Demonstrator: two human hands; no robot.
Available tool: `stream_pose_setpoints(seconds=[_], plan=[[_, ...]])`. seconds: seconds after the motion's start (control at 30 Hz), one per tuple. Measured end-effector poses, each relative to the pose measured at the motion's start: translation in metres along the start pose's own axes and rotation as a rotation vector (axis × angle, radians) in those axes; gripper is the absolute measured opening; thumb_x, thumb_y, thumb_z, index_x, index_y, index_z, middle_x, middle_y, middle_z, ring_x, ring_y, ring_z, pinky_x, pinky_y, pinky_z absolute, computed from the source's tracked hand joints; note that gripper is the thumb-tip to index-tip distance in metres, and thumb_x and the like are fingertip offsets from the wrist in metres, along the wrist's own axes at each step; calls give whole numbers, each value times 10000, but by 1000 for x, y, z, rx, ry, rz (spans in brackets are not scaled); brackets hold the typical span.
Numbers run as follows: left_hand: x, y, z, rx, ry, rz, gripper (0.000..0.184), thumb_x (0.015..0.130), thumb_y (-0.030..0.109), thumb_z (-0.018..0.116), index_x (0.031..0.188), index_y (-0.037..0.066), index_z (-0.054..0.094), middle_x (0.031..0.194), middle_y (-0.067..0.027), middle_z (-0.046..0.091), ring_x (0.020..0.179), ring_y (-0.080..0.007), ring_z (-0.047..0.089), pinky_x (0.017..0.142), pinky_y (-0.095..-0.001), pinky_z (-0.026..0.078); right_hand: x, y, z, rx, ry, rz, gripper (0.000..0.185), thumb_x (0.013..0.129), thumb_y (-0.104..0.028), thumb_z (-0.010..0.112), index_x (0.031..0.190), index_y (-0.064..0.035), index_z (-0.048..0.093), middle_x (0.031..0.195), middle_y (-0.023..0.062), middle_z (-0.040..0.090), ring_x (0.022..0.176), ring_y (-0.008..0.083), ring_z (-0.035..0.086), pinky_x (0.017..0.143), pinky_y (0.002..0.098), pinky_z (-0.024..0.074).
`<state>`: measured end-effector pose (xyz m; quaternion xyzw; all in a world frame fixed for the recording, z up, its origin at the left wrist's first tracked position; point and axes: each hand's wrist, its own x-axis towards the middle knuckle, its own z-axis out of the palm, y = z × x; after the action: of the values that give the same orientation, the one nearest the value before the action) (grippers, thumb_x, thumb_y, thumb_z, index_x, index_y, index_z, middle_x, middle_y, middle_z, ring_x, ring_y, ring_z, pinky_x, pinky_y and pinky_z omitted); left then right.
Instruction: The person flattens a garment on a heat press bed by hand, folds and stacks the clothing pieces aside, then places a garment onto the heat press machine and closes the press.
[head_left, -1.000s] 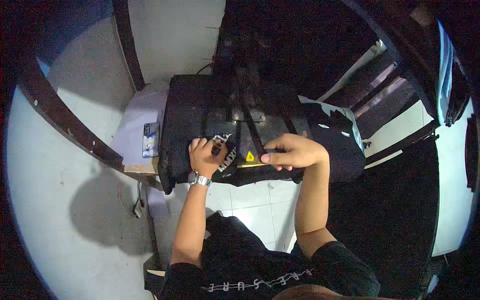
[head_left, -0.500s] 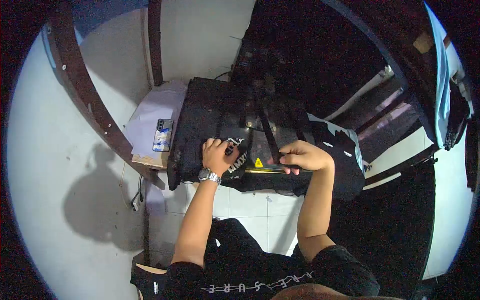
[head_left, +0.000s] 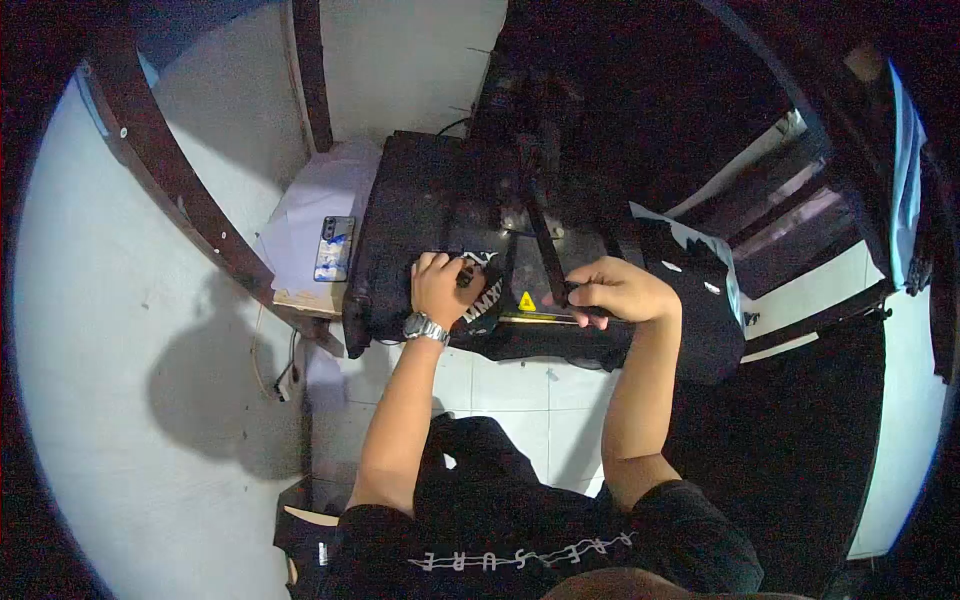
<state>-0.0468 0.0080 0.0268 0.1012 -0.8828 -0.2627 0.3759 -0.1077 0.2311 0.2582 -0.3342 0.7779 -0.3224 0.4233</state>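
Observation:
My left hand rests on black fabric with white lettering, fingers curled around a small dark thing too unclear to name. A metal watch is on that wrist. My right hand is closed on the near end of a long dark bar, which slants away over the dark machine. Between my hands a yellow warning triangle marks the front edge of the machine's dark surface.
To the left a phone lies on white sheets on a small table. Black cloth with white marks is at the right. A cable with a plug hangs by the left wall.
The view has shifted. My right hand, earlier with thumb and fingers apart beside the bar, has closed round its near end. My left hand stays on the lettered fabric.

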Motion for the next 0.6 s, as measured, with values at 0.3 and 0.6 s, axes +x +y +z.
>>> stream_pose_setpoints(seconds=[0.3,0.6], plan=[[0,4,-4,58,11,56,204,767,329,710,798,127,715,770,-73,623,847,-302,570,760,-428,453,-3,3,0,-38,-39,-91,336,949,-286,563,802,-1,661,652,3,605,505,61,513,467,243,426],[0,2,2,67,66,93,205,766,302,704,717,104,679,738,-68,614,814,-297,579,734,-430,458,-3,7,-3,58,-99,-159,346,831,-128,526,1077,47,695,684,22,617,510,69,505,464,237,406]])
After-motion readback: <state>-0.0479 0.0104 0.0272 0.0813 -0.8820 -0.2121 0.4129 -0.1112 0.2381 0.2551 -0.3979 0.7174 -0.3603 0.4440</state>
